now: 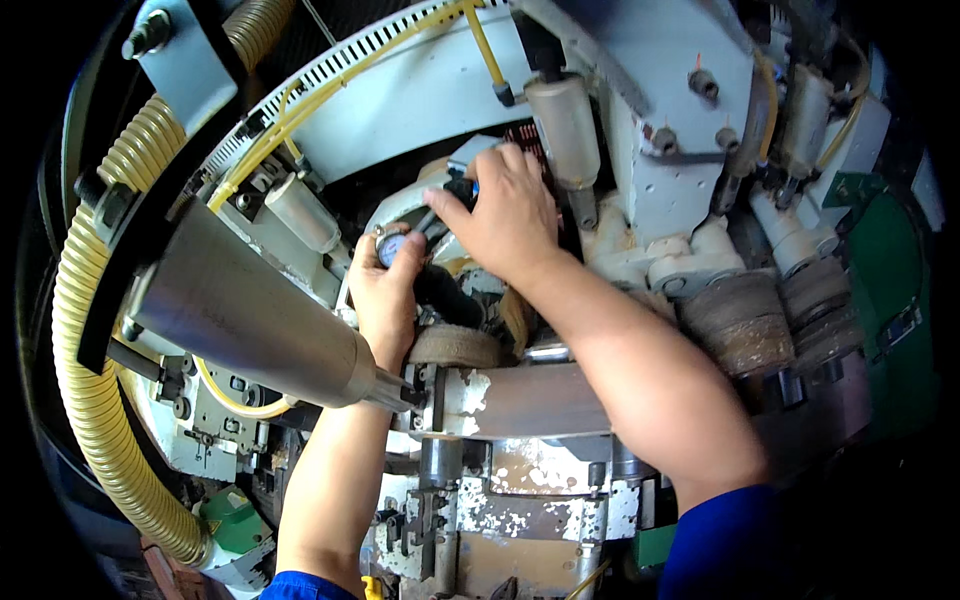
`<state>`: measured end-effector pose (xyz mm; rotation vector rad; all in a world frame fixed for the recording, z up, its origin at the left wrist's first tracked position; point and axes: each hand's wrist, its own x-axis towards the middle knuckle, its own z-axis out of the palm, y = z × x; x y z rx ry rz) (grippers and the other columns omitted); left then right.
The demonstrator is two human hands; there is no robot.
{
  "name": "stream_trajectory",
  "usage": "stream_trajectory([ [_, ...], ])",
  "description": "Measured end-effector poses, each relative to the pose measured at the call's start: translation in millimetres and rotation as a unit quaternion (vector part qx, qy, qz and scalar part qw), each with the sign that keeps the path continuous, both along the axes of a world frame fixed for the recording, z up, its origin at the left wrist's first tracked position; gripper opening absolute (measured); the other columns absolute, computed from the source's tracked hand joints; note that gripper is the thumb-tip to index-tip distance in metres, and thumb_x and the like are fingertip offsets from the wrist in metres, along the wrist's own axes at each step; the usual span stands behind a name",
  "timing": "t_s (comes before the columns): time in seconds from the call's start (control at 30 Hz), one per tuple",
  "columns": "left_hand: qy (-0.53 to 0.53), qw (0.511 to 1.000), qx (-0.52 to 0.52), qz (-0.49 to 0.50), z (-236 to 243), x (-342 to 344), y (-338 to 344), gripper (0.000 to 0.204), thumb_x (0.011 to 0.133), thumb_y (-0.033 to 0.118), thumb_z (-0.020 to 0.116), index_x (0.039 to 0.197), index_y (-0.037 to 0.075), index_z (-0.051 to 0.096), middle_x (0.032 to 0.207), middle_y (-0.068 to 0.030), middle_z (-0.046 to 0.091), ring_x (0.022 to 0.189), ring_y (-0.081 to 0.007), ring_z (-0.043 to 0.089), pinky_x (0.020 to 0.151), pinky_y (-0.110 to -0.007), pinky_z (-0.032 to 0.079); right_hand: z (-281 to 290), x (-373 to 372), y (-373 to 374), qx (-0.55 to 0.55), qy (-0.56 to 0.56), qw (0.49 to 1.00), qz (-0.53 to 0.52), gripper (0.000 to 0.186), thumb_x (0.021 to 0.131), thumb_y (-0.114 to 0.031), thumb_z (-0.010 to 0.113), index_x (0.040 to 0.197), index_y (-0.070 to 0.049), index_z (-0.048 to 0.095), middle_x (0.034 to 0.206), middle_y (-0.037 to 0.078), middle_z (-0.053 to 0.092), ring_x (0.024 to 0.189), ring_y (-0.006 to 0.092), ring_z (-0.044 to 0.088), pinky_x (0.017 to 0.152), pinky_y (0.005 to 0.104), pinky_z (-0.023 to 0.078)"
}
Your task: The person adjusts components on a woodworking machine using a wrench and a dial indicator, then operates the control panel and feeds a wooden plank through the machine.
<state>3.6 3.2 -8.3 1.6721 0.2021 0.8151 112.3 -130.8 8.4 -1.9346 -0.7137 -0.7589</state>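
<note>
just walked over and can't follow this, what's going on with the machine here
A person is reaching into the machine with both bare hands. The left hand holds a small round dial gauge between its fingers. The right hand is at a dark fitting just above and to the right of the gauge; its own back hides how firmly it grips. A ribbed yellow hose curves down the left side.

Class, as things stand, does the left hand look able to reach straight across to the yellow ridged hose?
Probably not: the big grey cylinder appears between the left hand and the ridged hose, and that hand holds the dial gauge.
</note>
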Motion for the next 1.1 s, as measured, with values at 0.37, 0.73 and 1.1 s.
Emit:
stream_trajectory([
  [0.37, -0.031, 0.999, -0.028, 0.008, -4, 2, 11, 0.038, 0.108, 0.037, 0.051, 0.115, 0.004, 0.069, 0.1, -0.0044, 0.068, 0.089, -0.0133, 0.063, 0.074, -0.031, 0.049, -3, 4, 1, -0.033, 0.0, 0.998, 0.055, 0.037, 0.092, -0.035, 0.073, 0.104, -0.001, 0.069, 0.116, 0.017, 0.064, 0.112, 0.0344, 0.062, 0.095, 0.0444, 0.054],
  [0.73, -0.039, 0.999, 0.033, 0.017, -8, 3, 13, 0.033, 0.108, 0.03, 0.052, 0.115, 0.003, 0.069, 0.103, -0.0053, 0.069, 0.091, -0.0127, 0.064, 0.075, -0.028, 0.051, -7, 11, 3, -0.043, -0.051, 0.995, 0.072, 0.035, 0.092, -0.032, 0.072, 0.111, -0.001, 0.071, 0.11, 0.017, 0.066, 0.109, 0.0363, 0.064, 0.095, 0.046, 0.053],
  [1.1, -0.024, 0.999, 0.02, 0.03, -3, 1, 6, 0.031, 0.108, 0.028, 0.052, 0.114, 0.005, 0.071, 0.105, -0.0022, 0.07, 0.091, -0.0099, 0.063, 0.076, -0.025, 0.049, 2, 10, -1, -0.07, -0.122, 0.99, 0.026, 0.033, 0.09, -0.033, 0.076, 0.101, -0.003, 0.07, 0.105, 0.014, 0.066, 0.103, 0.0339, 0.066, 0.089, 0.0439, 0.055],
])
